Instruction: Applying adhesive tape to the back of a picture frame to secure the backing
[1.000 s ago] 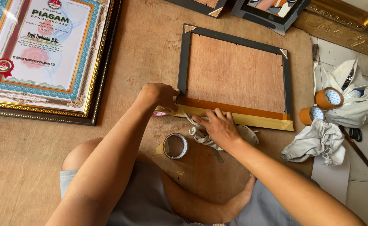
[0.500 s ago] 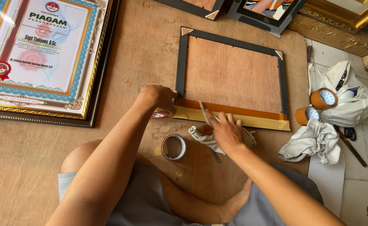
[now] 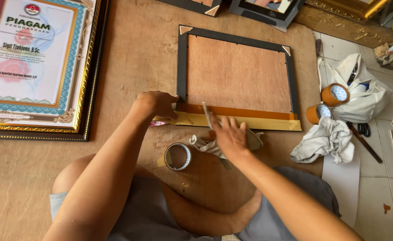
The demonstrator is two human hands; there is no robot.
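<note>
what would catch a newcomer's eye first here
Dead centre, the black picture frame lies face down with its brown backing board up, an orange-brown tape strip running along its near edge. The left hand presses the strip's left end while the right hand holds a thin pale blade-like tool against it. At far left, a gold-framed certificate lies flat, bright against the brown board floor.

Frame [image 3: 182, 67]: black rails, cream triangle corners, reddish-brown plywood backing [image 3: 239, 73]. Tape strip [image 3: 250, 117] along its lower rail: orange-brown on top, pale tan below. Tape rolls [image 3: 335, 94] at right: orange-brown, white speckled cores. Cloth [image 3: 326, 140] and bag [image 3: 366, 96]: off-white. Certificate frame [image 3: 87, 89]: gold ornate over black; certificate teal patterned border with pink motif. Surface [image 3: 134, 49]: brown wood grain. Floor tiles [image 3: 384, 192]: white.
</note>
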